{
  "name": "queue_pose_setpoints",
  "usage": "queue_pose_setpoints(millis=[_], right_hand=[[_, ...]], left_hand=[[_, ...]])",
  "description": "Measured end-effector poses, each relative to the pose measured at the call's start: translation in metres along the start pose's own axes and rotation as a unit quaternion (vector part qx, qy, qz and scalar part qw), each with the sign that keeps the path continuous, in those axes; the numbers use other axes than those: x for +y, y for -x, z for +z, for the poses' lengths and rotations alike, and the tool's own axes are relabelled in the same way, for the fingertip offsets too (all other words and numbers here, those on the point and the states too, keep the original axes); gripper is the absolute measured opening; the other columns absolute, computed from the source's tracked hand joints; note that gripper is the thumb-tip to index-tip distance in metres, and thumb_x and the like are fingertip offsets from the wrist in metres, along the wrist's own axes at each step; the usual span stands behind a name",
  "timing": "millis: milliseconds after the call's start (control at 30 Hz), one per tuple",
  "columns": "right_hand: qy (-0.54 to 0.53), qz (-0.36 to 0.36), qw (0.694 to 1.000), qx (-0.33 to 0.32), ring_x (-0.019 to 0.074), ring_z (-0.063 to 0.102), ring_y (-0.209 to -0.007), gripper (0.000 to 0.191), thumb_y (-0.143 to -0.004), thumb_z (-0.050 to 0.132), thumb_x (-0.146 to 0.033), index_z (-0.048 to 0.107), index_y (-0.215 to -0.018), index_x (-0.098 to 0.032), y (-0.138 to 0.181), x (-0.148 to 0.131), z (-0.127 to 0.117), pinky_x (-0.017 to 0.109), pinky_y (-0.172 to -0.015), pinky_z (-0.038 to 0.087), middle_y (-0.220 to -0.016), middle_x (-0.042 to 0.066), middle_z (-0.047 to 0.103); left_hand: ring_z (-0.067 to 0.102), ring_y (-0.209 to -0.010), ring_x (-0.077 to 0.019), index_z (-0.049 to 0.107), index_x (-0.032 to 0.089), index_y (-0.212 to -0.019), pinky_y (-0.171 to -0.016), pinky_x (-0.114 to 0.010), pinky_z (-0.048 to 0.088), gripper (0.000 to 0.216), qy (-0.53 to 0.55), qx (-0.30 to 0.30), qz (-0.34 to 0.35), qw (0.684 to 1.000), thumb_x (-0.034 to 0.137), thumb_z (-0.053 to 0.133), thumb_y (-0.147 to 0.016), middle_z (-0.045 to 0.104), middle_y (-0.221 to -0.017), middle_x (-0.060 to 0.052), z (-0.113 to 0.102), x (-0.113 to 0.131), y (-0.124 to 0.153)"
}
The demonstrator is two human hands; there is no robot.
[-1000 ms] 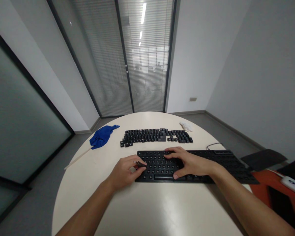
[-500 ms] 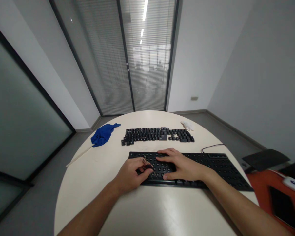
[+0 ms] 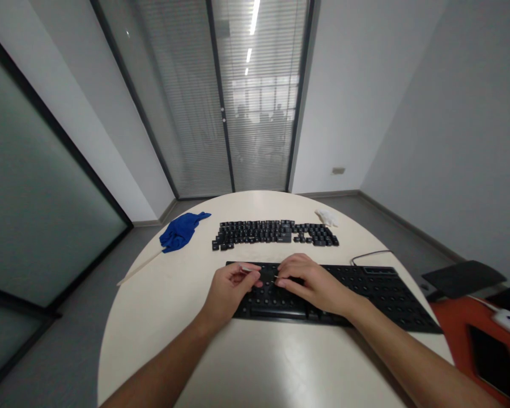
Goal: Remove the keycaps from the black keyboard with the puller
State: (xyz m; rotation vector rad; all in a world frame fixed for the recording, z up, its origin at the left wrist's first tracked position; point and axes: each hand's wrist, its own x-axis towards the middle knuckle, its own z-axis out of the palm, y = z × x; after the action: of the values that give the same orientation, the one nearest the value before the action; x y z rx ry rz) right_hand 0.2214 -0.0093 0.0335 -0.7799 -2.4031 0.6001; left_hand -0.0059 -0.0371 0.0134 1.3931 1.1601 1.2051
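Note:
A black keyboard [image 3: 276,310] lies in front of me, most of its keycaps off and the bare key posts showing. Over its left part, my left hand [image 3: 232,289] is closed in a pinch, and a thin pale wire of what looks like a keycap puller [image 3: 246,269] shows across its fingers. My right hand [image 3: 312,280] is just to the right, thumb and fingertips pinched together above the keys. A short thin wire tip shows at those fingertips; whatever else they hold is hidden. A small gap separates the two hands.
Loose black keycaps [image 3: 255,232] are laid out in rows behind the keyboard. A blue cloth [image 3: 181,231] with a pale stick [image 3: 140,268] lies at left, a crumpled white tissue [image 3: 326,217] at back right. A cable [image 3: 368,254] runs from the keyboard. An orange chair [image 3: 454,323] holds a phone [image 3: 495,360].
My right hand has lifted from lying spread on the keyboard into a pinch. My left hand has risen slightly away from the key posts, and the puller's dark handle no longer shows.

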Motion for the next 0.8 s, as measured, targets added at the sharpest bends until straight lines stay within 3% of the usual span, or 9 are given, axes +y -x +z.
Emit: queue_pose_setpoints(millis=[133, 267, 367, 567, 700, 800], right_hand=[[-0.046, 0.069, 0.996, 0.041, 0.0182, 0.065, -0.083, 0.024, -0.09, 0.064, -0.042, 0.075, -0.094, -0.021, 0.003, 0.01, -0.004, 0.033, -0.083, 0.047, -0.085, 0.005, 0.074], [-0.136, 0.13, 0.979, 0.075, 0.0182, 0.068, -0.08, 0.028, -0.088, 0.065, -0.045, 0.077, -0.086, -0.019, 0.006, 0.016, -0.007, 0.031, -0.078, 0.05, -0.084, 0.005, 0.076], [-0.163, 0.137, 0.972, 0.098, 0.0183, 0.068, -0.078, 0.031, -0.09, 0.062, -0.045, 0.077, -0.08, -0.019, 0.008, 0.019, -0.006, 0.031, -0.079, 0.05, -0.08, 0.005, 0.075], [-0.195, 0.146, 0.958, 0.151, 0.0165, 0.065, -0.07, 0.032, -0.089, 0.063, -0.048, 0.073, -0.081, -0.018, 0.004, 0.011, -0.001, 0.029, -0.074, 0.049, -0.069, 0.002, 0.071], [-0.208, 0.136, 0.966, 0.072, 0.0138, 0.059, -0.062, 0.039, -0.095, 0.052, -0.051, 0.071, -0.094, -0.017, -0.008, -0.009, -0.001, 0.025, -0.063, 0.044, -0.063, 0.0, 0.064], [-0.149, 0.14, 0.978, 0.032, 0.0129, 0.055, -0.059, 0.045, -0.099, 0.042, -0.051, 0.071, -0.091, -0.018, -0.018, -0.02, -0.005, 0.024, -0.06, 0.04, -0.058, -0.002, 0.058]], left_hand=[[0.072, -0.065, -0.0169, 0.07, 0.013, -0.084, -0.054, -0.02, 0.051, 0.024, 0.021, 0.025, -0.007, 0.999, 0.034, 0.076, -0.073, 0.075, -0.074, -0.006, -0.007, 0.001, -0.007], [0.072, -0.071, -0.018, 0.072, 0.014, -0.082, -0.066, -0.025, 0.055, 0.022, 0.001, 0.011, -0.013, 1.0, 0.031, 0.079, -0.07, 0.076, -0.076, -0.007, -0.008, -0.002, -0.007], [0.072, -0.076, -0.019, 0.075, 0.016, -0.088, -0.073, -0.03, 0.055, 0.022, -0.056, -0.009, 0.0, 0.998, 0.032, 0.077, -0.073, 0.077, -0.084, -0.007, -0.006, -0.003, -0.003], [0.071, -0.074, -0.0191, 0.074, 0.016, -0.088, -0.068, -0.028, 0.052, 0.02, -0.118, -0.062, -0.001, 0.991, 0.034, 0.073, -0.079, 0.077, -0.083, -0.006, -0.002, 0.0, 0.003], [0.071, -0.075, -0.0187, 0.07, 0.016, -0.086, -0.07, -0.027, 0.052, 0.019, -0.12, -0.105, 0.004, 0.987, 0.034, 0.071, -0.082, 0.076, -0.081, -0.005, 0.0, 0.001, 0.006], [0.071, -0.079, -0.0181, 0.071, 0.017, -0.09, -0.075, -0.028, 0.053, 0.016, -0.163, -0.143, 0.047, 0.975, 0.032, 0.066, -0.086, 0.076, -0.086, -0.005, -0.005, 0.004, 0.005]])
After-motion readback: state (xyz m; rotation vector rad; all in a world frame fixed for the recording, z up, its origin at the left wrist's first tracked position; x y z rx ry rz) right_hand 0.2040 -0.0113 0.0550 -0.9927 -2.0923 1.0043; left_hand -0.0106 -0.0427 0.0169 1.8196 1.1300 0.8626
